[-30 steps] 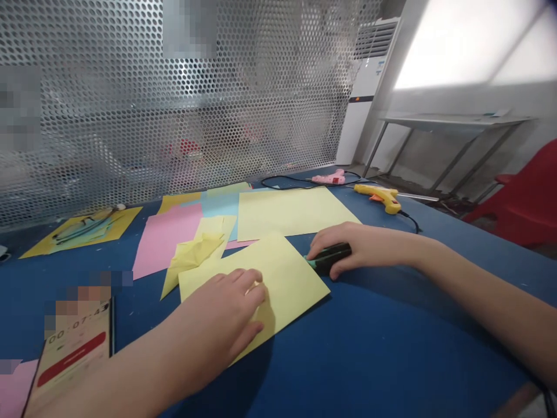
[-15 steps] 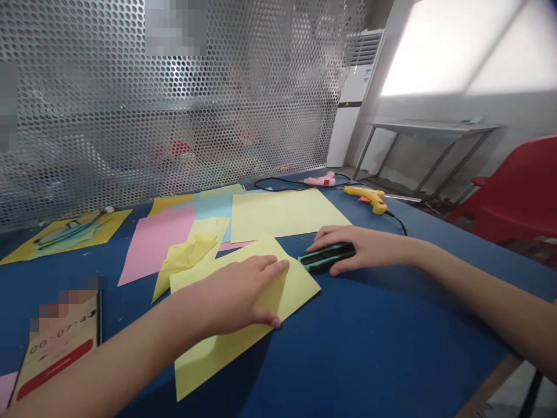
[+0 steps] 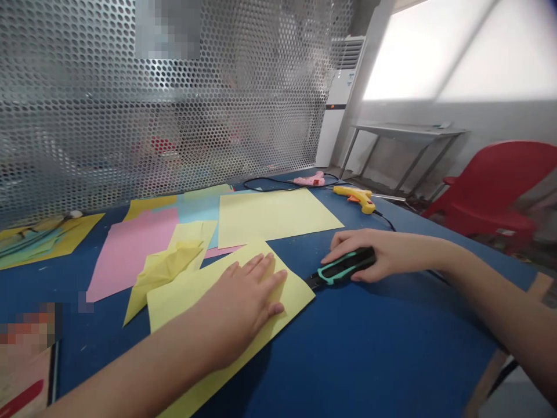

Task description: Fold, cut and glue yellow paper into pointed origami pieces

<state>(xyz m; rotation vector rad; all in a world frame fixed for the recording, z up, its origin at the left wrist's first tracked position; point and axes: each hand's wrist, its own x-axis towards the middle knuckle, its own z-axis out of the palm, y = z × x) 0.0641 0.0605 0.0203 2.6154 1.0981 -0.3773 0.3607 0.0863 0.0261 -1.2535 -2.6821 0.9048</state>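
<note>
My left hand (image 3: 241, 307) lies flat with fingers spread on a pale yellow sheet of paper (image 3: 289, 290), pressing it against the blue table. In my right hand (image 3: 369, 247) is a black and green utility knife (image 3: 346, 266), gripped around its handle. The knife's dark front end points left and meets the sheet's right edge, near its corner. I cannot make out the blade itself. Beside my left hand sits a crumpled, folded piece of yellow paper (image 3: 169, 267), partly over another yellow sheet.
Farther back are another yellow sheet (image 3: 278, 215), a pink sheet (image 3: 134, 249) and blue paper (image 3: 198, 206). A pink glue gun (image 3: 310, 179) and a yellow glue gun (image 3: 357, 198) with cords lie at the far side. A phone (image 3: 26, 377) is at lower left; a red chair (image 3: 500, 186) stands right.
My right hand has moved slightly right and nearer with the knife, exposing more of its front end. My left hand has flattened more on the sheet. The view has shifted a little.
</note>
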